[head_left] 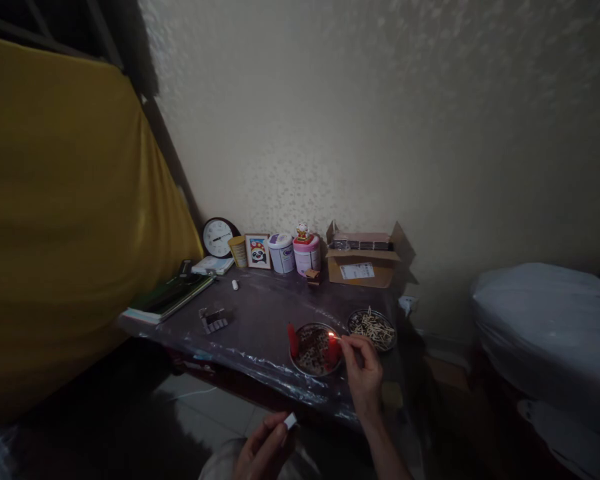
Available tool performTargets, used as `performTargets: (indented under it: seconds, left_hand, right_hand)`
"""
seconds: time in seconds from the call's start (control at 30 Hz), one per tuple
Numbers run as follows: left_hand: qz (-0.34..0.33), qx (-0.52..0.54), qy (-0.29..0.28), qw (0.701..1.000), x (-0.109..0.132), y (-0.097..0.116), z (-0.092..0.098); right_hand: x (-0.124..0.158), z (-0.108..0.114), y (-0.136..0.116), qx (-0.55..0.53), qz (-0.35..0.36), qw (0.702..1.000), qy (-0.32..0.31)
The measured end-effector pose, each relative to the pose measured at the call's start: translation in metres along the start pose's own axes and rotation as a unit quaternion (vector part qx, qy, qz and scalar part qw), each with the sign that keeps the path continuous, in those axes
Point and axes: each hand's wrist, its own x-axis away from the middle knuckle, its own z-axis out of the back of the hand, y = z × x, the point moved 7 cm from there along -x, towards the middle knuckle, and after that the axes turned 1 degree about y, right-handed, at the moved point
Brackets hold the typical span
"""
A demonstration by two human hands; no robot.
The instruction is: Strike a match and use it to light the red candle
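Observation:
My right hand (363, 370) pinches a lit match (334, 337) and holds its small flame at a red candle (333, 350) on the right side of a round metal dish (313, 349). A second red candle (293, 341) stands at the dish's left edge, and dark burnt bits lie inside. My left hand (264, 450) is low, near my lap, closed on a small white matchbox (291, 421). Just right of the first dish, another dish (373, 329) is full of unburnt matchsticks.
The low table (260, 320) is covered in clear plastic. Along the wall stand a clock (218, 237), a panda picture (258, 251), tins (295, 253) and a cardboard box (363, 263). Books (173, 297) lie left, a covered bed (550, 333) right, a yellow mattress (65, 220) far left.

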Motion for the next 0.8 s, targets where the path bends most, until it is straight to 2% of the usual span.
performTargets:
  seconds: [0.1, 0.27, 0.47, 0.57, 0.7, 0.8]
  left_hand:
    - [0.0, -0.006, 0.012, 1.0, -0.001, -0.002, 0.003]
    - [0.008, 0.005, -0.007, 1.0, -0.005, -0.005, 0.004]
    - [0.019, 0.004, -0.027, 0.999, -0.008, -0.007, 0.004]
    - [0.015, 0.006, -0.01, 1.0, -0.009, -0.008, 0.007]
    - [0.015, 0.004, -0.022, 1.0, -0.007, -0.005, 0.006]
    - [0.028, -0.008, -0.02, 0.999, -0.007, -0.004, 0.006]
  right_hand:
    - [0.0, 0.001, 0.002, -0.004, 0.0, 1.0, 0.0]
    - [0.0, 0.002, 0.008, -0.028, -0.012, 1.0, 0.006]
    - [-0.001, 0.004, 0.019, -0.075, -0.096, 0.992, 0.01]
    - [-0.002, 0.008, 0.019, -0.088, -0.12, 0.989, 0.018]
    - [-0.012, 0.023, 0.017, -0.109, -0.19, 0.975, 0.035]
    - [-0.026, 0.048, 0.016, -0.174, -0.25, 0.95, 0.065]
